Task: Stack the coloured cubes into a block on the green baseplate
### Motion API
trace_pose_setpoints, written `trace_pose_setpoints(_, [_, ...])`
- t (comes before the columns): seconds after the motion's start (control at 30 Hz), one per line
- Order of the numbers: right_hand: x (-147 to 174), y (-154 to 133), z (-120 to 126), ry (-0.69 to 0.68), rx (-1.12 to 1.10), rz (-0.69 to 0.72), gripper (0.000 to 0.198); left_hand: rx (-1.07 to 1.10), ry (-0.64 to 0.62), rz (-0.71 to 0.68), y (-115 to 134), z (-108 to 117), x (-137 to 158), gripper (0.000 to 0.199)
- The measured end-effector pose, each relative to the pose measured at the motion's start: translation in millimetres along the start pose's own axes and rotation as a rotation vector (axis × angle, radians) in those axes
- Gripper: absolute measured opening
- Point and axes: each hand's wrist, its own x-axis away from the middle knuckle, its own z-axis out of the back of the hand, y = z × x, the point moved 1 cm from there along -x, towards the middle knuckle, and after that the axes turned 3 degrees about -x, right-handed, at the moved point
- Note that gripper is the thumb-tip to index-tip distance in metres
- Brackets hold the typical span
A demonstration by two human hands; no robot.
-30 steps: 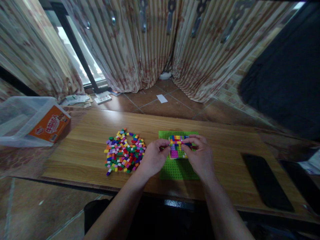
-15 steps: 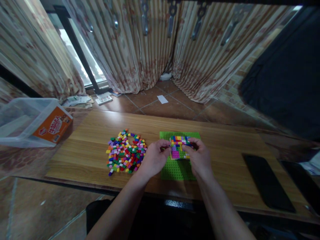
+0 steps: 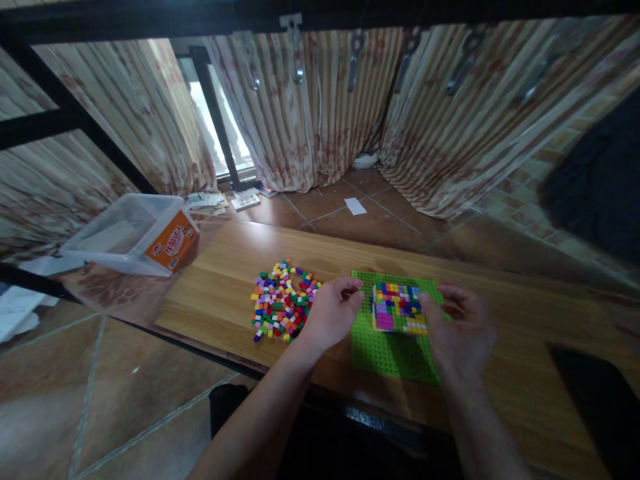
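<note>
Multicoloured brick block (image 3: 395, 308) sits on a green baseplate (image 3: 385, 358) on the bench (image 3: 220, 280), between left hand (image 3: 331, 315) and right hand (image 3: 463, 333), both with fingers apart. The right overlaps its edge, contact unclear; an accidental sideways knock could shift it.

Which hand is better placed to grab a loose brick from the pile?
Your left hand, probably: it is right beside the loose bricks, while your right hand is by the brick block's right edge, farther away across the green baseplate.
</note>
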Motion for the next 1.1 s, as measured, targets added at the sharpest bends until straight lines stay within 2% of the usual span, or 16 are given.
trace_pose_setpoints(0.1, [12,-22,0,-0.024,-0.026,0.183,0.022,0.093,0.117,-0.017,4,15,-4,0.014])
trace_pose_setpoints(0.17, [28,-39,-5,-0.166,-0.036,0.293,0.013,0.172,0.248,0.000,8,30,-7,0.014])
trace_pose_setpoints(0.27, [57,-56,-21,-0.485,-0.091,0.458,0.008,0.292,0.433,0.020,14,56,-9,0.019])
trace_pose_setpoints(0.37, [74,-60,-35,-0.654,-0.090,0.482,0.012,0.352,0.596,0.020,17,85,-9,0.025])
trace_pose_setpoints(0.5, [84,-56,-49,-0.713,-0.068,0.490,0.012,0.525,0.738,0.045,14,119,-5,0.030])
trace_pose_setpoints(0.67, [93,-59,-62,-0.812,-0.018,0.479,0.012,0.651,0.724,0.083,14,138,3,0.033])
trace_pose_setpoints(0.9, [86,-55,-71,-0.870,0.083,0.371,0.009,0.640,0.652,0.124,15,144,10,0.033])
trace_pose_setpoints(1.1, [89,-50,-74,-0.914,0.120,0.402,0.010,0.630,0.635,0.134,14,149,11,0.031])
